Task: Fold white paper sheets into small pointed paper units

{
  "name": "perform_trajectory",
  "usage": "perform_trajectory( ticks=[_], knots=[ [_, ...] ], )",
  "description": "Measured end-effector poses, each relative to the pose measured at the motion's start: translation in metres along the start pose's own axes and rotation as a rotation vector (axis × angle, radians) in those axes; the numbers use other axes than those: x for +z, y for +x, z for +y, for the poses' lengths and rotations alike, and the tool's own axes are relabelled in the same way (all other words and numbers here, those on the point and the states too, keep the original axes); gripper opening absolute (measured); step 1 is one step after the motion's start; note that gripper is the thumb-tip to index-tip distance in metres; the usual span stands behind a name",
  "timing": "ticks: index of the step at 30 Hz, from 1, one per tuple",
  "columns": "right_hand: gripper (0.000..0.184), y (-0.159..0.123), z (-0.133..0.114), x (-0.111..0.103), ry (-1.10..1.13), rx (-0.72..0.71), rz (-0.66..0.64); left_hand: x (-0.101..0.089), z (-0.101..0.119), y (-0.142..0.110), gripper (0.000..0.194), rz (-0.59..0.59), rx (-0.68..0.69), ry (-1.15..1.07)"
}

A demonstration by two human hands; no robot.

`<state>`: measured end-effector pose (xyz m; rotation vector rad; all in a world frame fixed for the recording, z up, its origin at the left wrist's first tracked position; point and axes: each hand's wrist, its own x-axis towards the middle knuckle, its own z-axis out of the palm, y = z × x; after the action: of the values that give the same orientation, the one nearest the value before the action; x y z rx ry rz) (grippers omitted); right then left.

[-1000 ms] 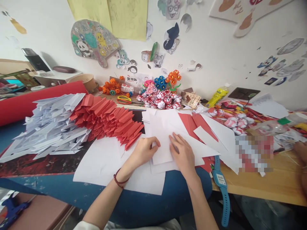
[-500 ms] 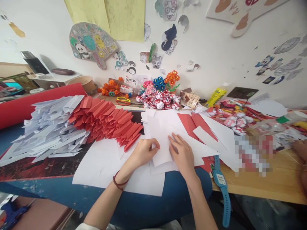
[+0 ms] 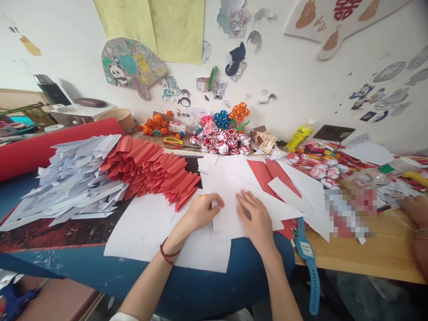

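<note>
My left hand (image 3: 201, 210) is curled, its thumb and forefinger pinched at the left edge of a white paper sheet (image 3: 230, 213). Flat on the same sheet, with fingers stretched out, rests my right hand (image 3: 256, 217). More white paper lies beneath and around it, including a large sheet (image 3: 140, 236) under my left forearm. Left of my hands is a dense row of folded red paper pieces (image 3: 150, 171), and beyond it a heap of folded white paper pieces (image 3: 73, 178). Red paper sheets (image 3: 265, 176) stick out from under white ones on the right.
A blue watch (image 3: 306, 252) hangs over the front table edge. Red-and-white paper flowers (image 3: 225, 141) and a yellow bottle (image 3: 299, 135) stand along the wall. A red roll (image 3: 20, 160) lies at left. Another person's hand (image 3: 416, 209) is at the far right.
The view has tilted and shifted slightly. My right hand has moved a little on the sheet; my left hand keeps its pinch. More of the other person's hand and wrist shows at right.
</note>
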<state>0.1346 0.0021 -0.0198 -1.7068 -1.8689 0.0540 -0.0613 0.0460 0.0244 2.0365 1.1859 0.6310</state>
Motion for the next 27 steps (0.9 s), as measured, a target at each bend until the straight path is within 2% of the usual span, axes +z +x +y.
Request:
perform_trajectory(
  ticks=[8, 18, 27],
  knots=[
    [0.043, -0.0021, 0.0026, -0.0022, -0.043, -0.030, -0.085, -0.0014, 0.0031, -0.0011, 0.021, -0.028, -0.007, -0.006],
    [0.042, -0.0010, 0.0027, -0.0030, -0.021, -0.002, -0.089, -0.0021, 0.0027, -0.0017, 0.021, -0.093, -0.003, -0.027],
    [0.040, 0.0003, 0.0046, -0.0024, 0.030, 0.012, -0.055, -0.0021, 0.0024, -0.0010, 0.020, -0.080, -0.011, -0.051]
  ],
)
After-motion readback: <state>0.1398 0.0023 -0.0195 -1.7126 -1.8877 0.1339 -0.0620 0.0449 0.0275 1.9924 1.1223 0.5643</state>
